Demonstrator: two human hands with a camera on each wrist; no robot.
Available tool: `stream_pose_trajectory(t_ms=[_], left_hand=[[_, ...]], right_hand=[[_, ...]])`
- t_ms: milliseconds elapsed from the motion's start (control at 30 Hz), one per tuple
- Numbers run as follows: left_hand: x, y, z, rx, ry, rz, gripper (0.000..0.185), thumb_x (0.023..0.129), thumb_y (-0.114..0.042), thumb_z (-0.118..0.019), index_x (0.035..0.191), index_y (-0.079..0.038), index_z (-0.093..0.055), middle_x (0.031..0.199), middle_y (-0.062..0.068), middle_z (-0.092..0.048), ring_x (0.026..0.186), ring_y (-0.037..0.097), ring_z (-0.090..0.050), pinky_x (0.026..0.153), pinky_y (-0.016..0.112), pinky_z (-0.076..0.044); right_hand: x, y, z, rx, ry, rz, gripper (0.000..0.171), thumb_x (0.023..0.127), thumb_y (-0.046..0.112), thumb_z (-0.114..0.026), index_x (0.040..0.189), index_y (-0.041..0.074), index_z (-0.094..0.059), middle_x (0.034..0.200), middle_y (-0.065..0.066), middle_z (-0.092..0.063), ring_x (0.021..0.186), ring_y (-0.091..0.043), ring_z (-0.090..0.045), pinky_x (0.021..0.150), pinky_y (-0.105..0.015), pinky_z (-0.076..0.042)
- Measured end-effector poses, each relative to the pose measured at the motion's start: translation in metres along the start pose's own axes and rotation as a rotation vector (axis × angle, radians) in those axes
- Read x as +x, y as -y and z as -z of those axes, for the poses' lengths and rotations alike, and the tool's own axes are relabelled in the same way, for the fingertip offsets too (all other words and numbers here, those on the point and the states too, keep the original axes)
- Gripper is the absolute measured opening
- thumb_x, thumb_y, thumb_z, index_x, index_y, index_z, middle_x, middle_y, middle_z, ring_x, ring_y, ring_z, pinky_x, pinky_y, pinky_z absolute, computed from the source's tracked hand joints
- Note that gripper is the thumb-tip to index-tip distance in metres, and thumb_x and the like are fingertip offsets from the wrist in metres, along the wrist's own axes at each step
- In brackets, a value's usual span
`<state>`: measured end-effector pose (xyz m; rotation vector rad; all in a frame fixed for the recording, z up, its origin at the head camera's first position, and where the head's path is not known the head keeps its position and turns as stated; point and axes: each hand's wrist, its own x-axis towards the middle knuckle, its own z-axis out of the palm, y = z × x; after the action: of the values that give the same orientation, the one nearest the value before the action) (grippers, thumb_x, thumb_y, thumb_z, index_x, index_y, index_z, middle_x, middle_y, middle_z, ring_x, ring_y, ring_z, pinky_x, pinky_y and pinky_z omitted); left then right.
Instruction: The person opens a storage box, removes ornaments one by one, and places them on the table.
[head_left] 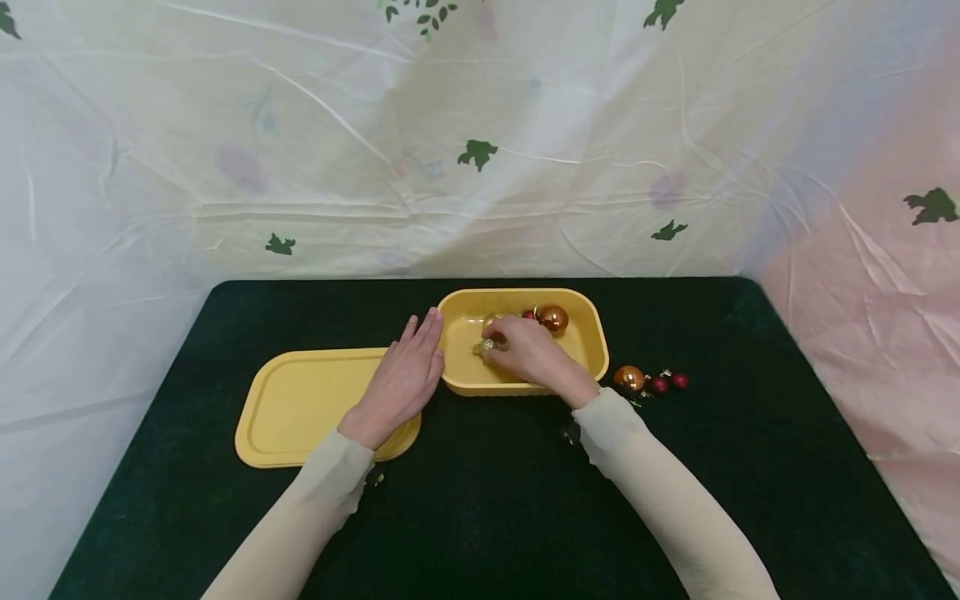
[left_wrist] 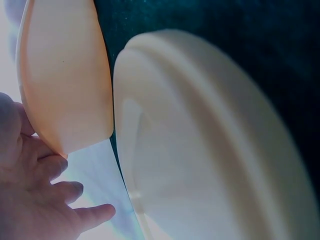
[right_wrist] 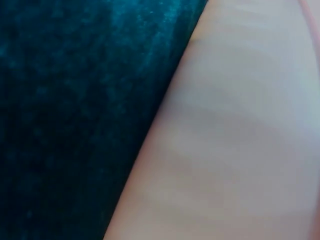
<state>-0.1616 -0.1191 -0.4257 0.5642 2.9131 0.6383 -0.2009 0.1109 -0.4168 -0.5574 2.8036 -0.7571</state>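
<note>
The right hand (head_left: 528,354) is down inside the yellow box (head_left: 592,333), fingers curled round a small gold bauble (head_left: 486,346) near the box's left end; most of that bauble is hidden under the fingers, so only a glint of it shows. The left hand (head_left: 405,375) lies flat with straight fingers against the box's left wall, holding nothing, its heel over the lid (head_left: 300,408) that lies beside the box on the tabletop (head_left: 480,517). A copper bauble (head_left: 554,317) and a small red one (head_left: 528,315) sit at the far side of the box. These ornaments look light, hard-shelled and glossy, so I'd judge them slippery and easily cracked if squeezed; a gentle pinch round the middle or at the little cap seems the safest hold. The box itself looks like stiff plastic, light enough to slide, which may be why the flat hand steadies it. Right of the box, well clear of its wall, lie another copper bauble (head_left: 629,378) and two red ones (head_left: 669,382), loose and apt to roll on the dark cloth. There is open room on the near side of the tabletop and to the right; the far edge runs just behind the box, against the draped sheet (head_left: 480,167). The wrist views show only the box's outer wall, the lid and the cloth.
</note>
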Motion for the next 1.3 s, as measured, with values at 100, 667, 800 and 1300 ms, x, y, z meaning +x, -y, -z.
stream_pose_trajectory(t_ms=[100,667,800,1300], left_hand=[[0.0,0.0,0.0,-0.003,-0.001,-0.005,0.06,0.113,-0.032,-0.032,0.167,-0.012,-0.015,0.173,0.003,-0.009,0.158,0.032,-0.012,0.121,0.061,-0.024],[0.001,0.002,0.001,-0.005,-0.004,-0.01,0.06,0.113,-0.031,-0.032,0.166,-0.01,-0.014,0.173,0.005,-0.01,0.158,0.034,-0.013,0.12,0.063,-0.025],[0.001,0.001,0.001,-0.004,-0.005,-0.014,0.06,0.113,-0.031,-0.032,0.166,-0.01,-0.015,0.173,0.005,-0.01,0.158,0.033,-0.013,0.12,0.063,-0.025],[-0.002,0.0,-0.003,0.039,-0.027,-0.033,0.06,0.113,-0.031,-0.032,0.166,-0.007,-0.017,0.172,0.007,-0.011,0.157,0.037,-0.016,0.119,0.063,-0.027]], right_hand=[[-0.007,0.0,0.004,0.049,-0.03,-0.014,0.032,0.096,0.024,-0.076,0.125,0.01,-0.074,0.121,-0.005,-0.072,0.11,-0.021,-0.065,0.101,-0.043,-0.052],[-0.054,-0.008,0.03,0.166,-0.164,0.005,0.033,0.096,0.026,-0.077,0.124,0.011,-0.072,0.117,-0.004,-0.071,0.109,-0.023,-0.065,0.095,-0.046,-0.054],[-0.065,-0.009,0.036,0.182,-0.191,0.017,0.034,0.096,0.027,-0.077,0.125,0.011,-0.072,0.116,-0.004,-0.07,0.108,-0.024,-0.065,0.093,-0.047,-0.056],[-0.108,-0.03,0.055,0.214,-0.294,-0.026,0.035,0.098,0.031,-0.074,0.127,0.012,-0.069,0.122,-0.006,-0.07,0.113,-0.028,-0.065,0.097,-0.056,-0.053]])
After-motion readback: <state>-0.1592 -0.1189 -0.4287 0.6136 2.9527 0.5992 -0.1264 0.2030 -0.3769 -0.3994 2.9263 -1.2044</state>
